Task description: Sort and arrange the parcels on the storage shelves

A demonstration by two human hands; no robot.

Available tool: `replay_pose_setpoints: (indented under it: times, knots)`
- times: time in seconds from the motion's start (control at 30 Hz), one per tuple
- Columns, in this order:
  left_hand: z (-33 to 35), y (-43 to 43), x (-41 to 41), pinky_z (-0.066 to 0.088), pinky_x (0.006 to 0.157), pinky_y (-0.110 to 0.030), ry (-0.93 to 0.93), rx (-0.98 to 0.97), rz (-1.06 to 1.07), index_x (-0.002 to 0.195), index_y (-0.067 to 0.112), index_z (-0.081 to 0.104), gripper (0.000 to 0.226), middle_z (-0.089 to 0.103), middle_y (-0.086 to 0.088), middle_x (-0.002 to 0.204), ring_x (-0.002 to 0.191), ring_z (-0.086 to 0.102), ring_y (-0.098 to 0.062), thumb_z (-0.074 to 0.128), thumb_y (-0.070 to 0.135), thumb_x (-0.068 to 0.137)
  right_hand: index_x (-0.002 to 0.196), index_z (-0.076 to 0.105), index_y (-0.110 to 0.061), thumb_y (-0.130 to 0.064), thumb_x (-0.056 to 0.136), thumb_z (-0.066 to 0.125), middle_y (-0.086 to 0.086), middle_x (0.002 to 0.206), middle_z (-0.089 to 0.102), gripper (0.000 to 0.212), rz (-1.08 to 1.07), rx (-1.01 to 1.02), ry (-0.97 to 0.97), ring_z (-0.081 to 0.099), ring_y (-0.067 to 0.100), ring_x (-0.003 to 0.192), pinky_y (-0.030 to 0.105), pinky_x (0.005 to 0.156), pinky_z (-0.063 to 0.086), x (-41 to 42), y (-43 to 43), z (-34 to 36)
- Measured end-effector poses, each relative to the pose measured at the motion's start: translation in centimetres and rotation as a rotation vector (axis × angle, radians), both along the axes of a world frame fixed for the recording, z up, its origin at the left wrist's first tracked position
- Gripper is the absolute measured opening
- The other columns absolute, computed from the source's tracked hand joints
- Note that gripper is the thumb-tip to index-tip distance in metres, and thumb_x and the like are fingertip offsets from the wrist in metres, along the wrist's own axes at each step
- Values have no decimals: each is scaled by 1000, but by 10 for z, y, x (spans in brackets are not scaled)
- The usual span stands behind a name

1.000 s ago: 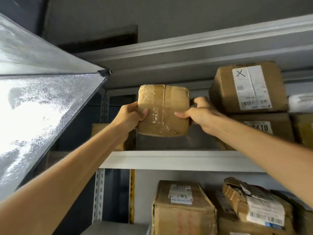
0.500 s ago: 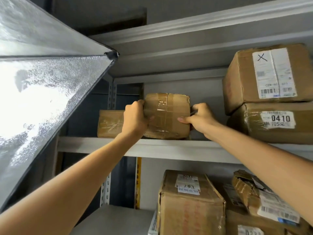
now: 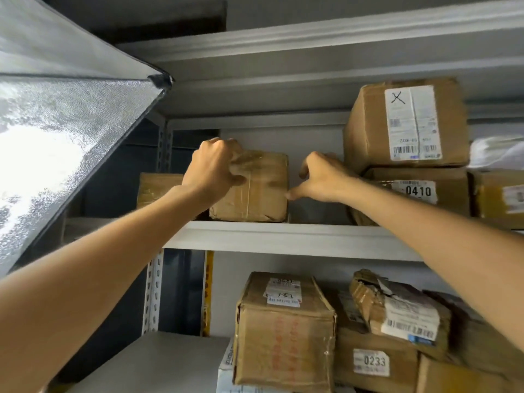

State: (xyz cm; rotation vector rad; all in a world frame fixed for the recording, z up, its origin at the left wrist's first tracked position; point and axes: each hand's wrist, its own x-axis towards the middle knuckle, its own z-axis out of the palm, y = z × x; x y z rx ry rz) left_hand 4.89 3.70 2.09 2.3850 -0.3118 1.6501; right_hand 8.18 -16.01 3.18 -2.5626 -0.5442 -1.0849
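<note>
A small brown parcel (image 3: 258,191) wrapped in clear tape stands on the upper shelf (image 3: 297,238), near its front edge. My left hand (image 3: 215,168) grips the parcel's top left corner, fingers curled over the top and thumb on the front face. My right hand (image 3: 323,177) hovers just right of the parcel. Its thumb tip touches the right edge and its fingers hang loosely curled, holding nothing.
A flat brown parcel (image 3: 157,188) lies behind and to the left. On the right a box with an X label (image 3: 368,131) sits on a box marked 0410 (image 3: 453,194). Several boxes (image 3: 283,338) fill the lower shelf. A silver reflective panel (image 3: 56,131) juts in from the left.
The small parcel came down from mid-air onto the upper shelf. My right hand let go of its right side, and my left hand slid up to the top corner.
</note>
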Motion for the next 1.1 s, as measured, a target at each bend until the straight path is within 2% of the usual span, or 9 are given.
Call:
replay_pose_setpoints:
  times: [0.1,0.17,0.5,0.57,0.67,0.8,0.9,0.97,1.1]
  knots:
    - [13,-24,-5,55,88,-40,49,67,-19,120,11,64,50,67,-10,115,100,64,-26,82,23,74,91,51,-14,-49,67,81,8,100,57,52,-91,-152,-35,58,27,89,47,79,54,-24,-21,11]
    - [23,-42,-5,56,86,-41,77,120,-41,117,13,66,48,67,-8,112,97,65,-25,82,26,74,94,51,-15,-49,69,79,6,99,56,51,-134,-196,-71,58,26,88,46,79,54,-39,-37,18]
    - [53,-129,13,53,91,-42,178,291,-141,116,23,65,50,65,-4,114,102,62,-23,83,35,71,78,72,-15,-44,70,74,6,85,70,30,-272,-165,-129,65,25,82,44,73,57,-78,-128,48]
    - [54,-138,18,54,90,-42,205,275,-144,116,23,64,51,64,-5,114,101,62,-24,82,38,71,76,68,-13,-41,70,76,10,89,68,29,-317,-170,-149,63,27,87,43,71,53,-79,-140,51]
    - [57,-149,25,54,90,-41,249,255,-165,114,22,64,51,63,-4,113,100,62,-23,84,37,70,66,44,-29,-33,76,76,2,91,57,33,-342,-166,-181,56,19,86,29,62,44,-78,-154,54]
    - [68,-166,31,51,96,-37,330,246,-188,124,19,59,60,62,-5,121,107,60,-23,84,30,71,60,35,-29,-21,83,74,-11,63,42,46,-277,-30,-187,43,7,59,13,46,28,-69,-172,58]
    - [79,-178,32,51,91,-30,509,176,-309,126,16,56,60,63,-1,119,104,60,-19,82,31,74,82,51,-16,-37,79,77,-5,83,52,34,-253,121,-236,49,7,71,19,56,35,-52,-184,66]
    - [80,-184,34,53,87,-29,627,58,-482,120,17,55,56,63,0,117,100,60,-15,82,29,73,112,51,-8,-45,74,79,0,105,52,60,-230,253,-201,51,16,94,26,68,41,-42,-187,72]
    - [79,-194,43,53,94,-47,537,-238,-697,124,14,47,63,59,-8,126,112,60,-28,83,28,73,121,58,-15,-35,72,83,4,122,63,58,-99,330,-12,55,14,98,25,77,43,-28,-184,75]
